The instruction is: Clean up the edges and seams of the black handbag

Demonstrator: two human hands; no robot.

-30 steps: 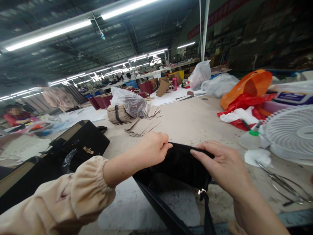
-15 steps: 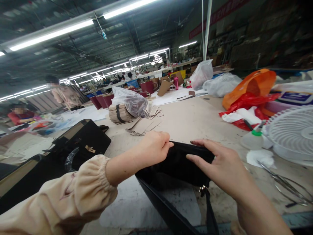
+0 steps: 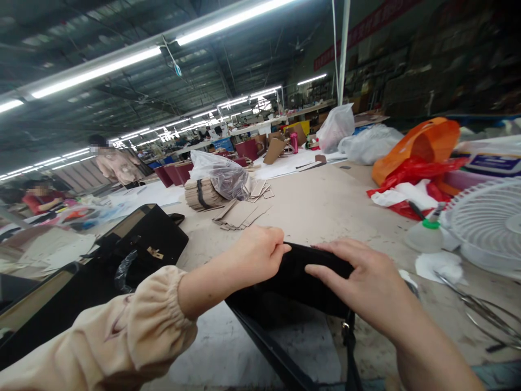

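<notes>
A black handbag (image 3: 293,282) lies on the worktable right in front of me, its strap (image 3: 350,353) trailing toward me. My left hand (image 3: 258,255), in a beige sleeve, is closed in a pinch on the bag's upper left edge. My right hand (image 3: 362,282) lies over the bag's upper right edge, fingers curled and pressing on the black material. A metal ring (image 3: 345,327) on the strap shows below my right hand.
Another black handbag with a gold clasp (image 3: 142,244) stands at the left. Cardboard pieces (image 3: 240,212) and a plastic-wrapped bundle (image 3: 220,176) lie further back. A white fan (image 3: 488,228), a green-capped bottle (image 3: 423,231), scissors (image 3: 480,309) and orange and red bags (image 3: 419,152) sit right. Two people are far left.
My right hand has slid leftward along the bag's top edge toward my left hand. The bag's opening has narrowed. My view has shifted slightly.
</notes>
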